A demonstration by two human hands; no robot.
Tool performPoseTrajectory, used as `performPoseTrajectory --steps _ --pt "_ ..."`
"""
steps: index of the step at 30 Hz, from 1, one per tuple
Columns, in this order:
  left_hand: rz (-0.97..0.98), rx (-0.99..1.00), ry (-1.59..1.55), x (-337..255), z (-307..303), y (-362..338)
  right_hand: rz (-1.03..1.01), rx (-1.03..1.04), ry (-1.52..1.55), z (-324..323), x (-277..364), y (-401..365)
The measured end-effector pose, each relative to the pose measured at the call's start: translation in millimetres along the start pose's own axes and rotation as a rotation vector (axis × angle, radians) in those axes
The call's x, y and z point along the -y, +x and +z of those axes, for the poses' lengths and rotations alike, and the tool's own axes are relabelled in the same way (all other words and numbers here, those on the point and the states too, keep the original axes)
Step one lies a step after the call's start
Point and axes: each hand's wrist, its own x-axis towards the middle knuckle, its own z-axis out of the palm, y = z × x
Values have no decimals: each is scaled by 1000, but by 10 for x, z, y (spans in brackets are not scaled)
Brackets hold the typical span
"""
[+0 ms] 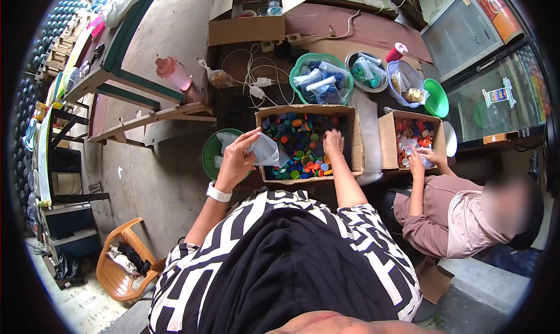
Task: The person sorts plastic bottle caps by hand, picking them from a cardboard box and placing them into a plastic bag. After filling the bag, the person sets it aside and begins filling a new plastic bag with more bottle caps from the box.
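A cardboard box [357, 140] full of loose plastic bottle caps [297, 156] in many colours stands in front of me. My left hand [236, 158], raised over the box's left edge, grips a clear plastic bag [265, 151] that hangs out over the caps. Inside the box, toward the right, my right hand [333, 143] is down at the caps with its fingers curled together. Whatever those fingers hold is too small to make out. Below my left hand, partly hidden by it, sits a green basket [209, 153] with clear plastic in it.
On my right a co-worker [434, 206] handles clear plastic over a smaller box [388, 134] of red and orange caps. Behind the boxes stand a green basin [293, 80] and a purple basket [401, 66] of bagged caps. White cables [256, 92] lie at the back left.
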Motion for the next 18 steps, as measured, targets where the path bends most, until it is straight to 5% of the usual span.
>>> performPoseTrajectory --steps 3,5,7,10,13,15,18 --pt "-2 4 -9 -16 17 -7 19 45 88 -37 -44 -93" --pt "-25 13 -19 -23 36 -10 190 211 687 100 -259 -48" --pt "-28 19 -29 -30 74 -1 244 223 859 -106 -247 -190" --pt "-27 39 -39 -21 177 52 365 350 1573 -288 -281 -281" --pt "-21 68 -45 -70 283 116 257 264 1642 -664 -64 -352" --pt "-16 86 -47 -84 377 152 157 213 1402 -919 154 -393" --pt "93 109 49 -51 528 218 -305 -65 1176 -1516 733 -643"
